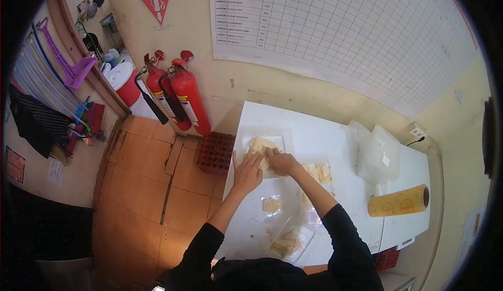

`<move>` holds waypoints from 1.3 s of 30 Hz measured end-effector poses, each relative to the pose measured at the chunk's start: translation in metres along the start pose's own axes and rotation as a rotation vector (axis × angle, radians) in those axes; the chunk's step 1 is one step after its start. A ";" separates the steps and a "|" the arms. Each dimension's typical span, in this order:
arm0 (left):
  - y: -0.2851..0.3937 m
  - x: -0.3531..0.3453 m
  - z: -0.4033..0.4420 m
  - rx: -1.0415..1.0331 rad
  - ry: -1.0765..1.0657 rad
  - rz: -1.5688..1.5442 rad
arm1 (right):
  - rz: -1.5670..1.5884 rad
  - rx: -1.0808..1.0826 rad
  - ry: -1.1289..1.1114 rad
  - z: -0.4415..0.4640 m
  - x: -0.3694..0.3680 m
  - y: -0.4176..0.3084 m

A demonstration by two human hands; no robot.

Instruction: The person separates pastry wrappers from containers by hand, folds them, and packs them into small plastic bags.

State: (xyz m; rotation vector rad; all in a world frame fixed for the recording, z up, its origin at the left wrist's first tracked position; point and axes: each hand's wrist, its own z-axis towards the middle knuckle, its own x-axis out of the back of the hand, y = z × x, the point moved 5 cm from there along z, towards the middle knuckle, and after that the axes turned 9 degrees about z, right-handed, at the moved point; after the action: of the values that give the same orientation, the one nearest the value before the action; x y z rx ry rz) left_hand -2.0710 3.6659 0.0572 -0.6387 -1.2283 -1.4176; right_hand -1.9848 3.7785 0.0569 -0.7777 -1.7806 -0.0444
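Observation:
Both hands are over a clear plastic container (285, 140) on the white table. My left hand (248, 173) rests on pale yellow pieces (258, 143) in it, fingers extended and pointing up. Beside it, my right hand (282, 162) has its fingers bent down onto the same pieces; what they hold, if anything, is hidden. Another clear container with yellow pieces (323, 173) lies right of my right hand. Nearer my body are a small wrapped yellow piece (271, 204) and an open clear box (297, 238) with more pieces.
A roll of wrap (399, 201) and stacked clear tubs (378, 153) occupy the right of the white table (346, 228). Two red fire extinguishers (190, 98) stand against the wall, near a red crate (215, 153) at the table's left edge.

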 end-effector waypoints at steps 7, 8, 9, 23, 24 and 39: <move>0.001 0.001 0.000 -0.003 0.003 0.006 | 0.026 0.026 0.019 0.001 -0.007 0.004; 0.001 0.002 0.000 0.000 0.002 0.002 | 0.028 0.026 0.017 0.001 -0.007 0.005; 0.002 0.002 0.000 -0.002 0.002 0.002 | 0.030 0.025 0.015 0.001 -0.007 0.006; 0.000 0.000 0.000 -0.009 -0.003 0.018 | 0.088 0.004 0.104 -0.007 0.016 0.005; 0.000 0.001 0.000 -0.009 -0.005 0.018 | 0.127 0.009 0.097 -0.006 0.019 0.005; 0.000 0.002 0.001 -0.015 -0.011 0.008 | 0.269 0.051 0.042 -0.011 0.079 0.018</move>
State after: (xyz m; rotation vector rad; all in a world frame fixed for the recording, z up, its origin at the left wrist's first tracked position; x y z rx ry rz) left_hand -2.0718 3.6659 0.0590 -0.6624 -1.2237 -1.4199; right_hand -1.9771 3.8264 0.1235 -0.9657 -1.6185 0.1617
